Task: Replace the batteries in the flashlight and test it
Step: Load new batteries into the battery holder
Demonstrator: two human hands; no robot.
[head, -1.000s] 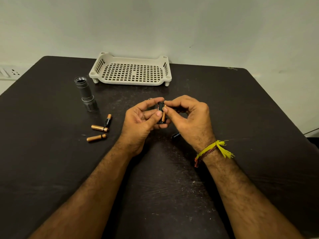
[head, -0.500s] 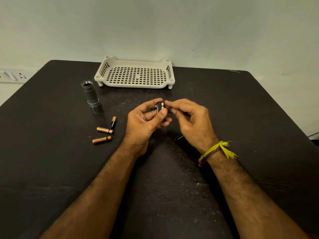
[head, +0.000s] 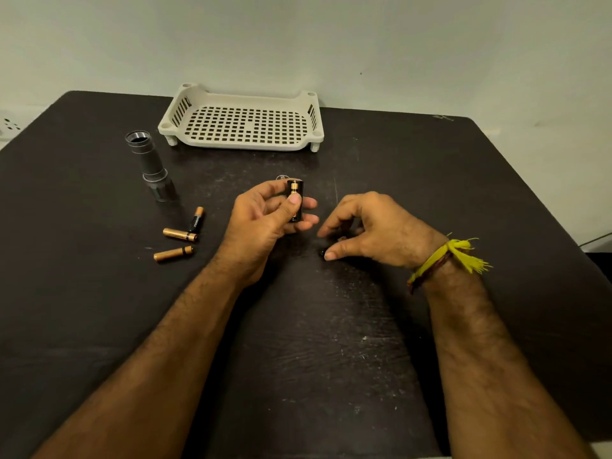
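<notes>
Hands divide the work: left hand (head: pixel 265 223) grips the holder (head: pixel 294 200) upright, presumably exposing its slots, while right hand (head: pixel 367 226) curls over a dark item (head: pixel 322 252) on the worktop (head: pixel 331 359), grasp undeterminable; flashlight (head: pixel 150 165) stands apart beside three cells (head: pixel 180 234).

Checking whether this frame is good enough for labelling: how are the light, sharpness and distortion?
Head view: dim, even light, no glare; the table reads near black. Wide-angle bending curves its far edge. The battery holder in the left hand is sharp; what lies under the right hand is lost in shadow.
</notes>
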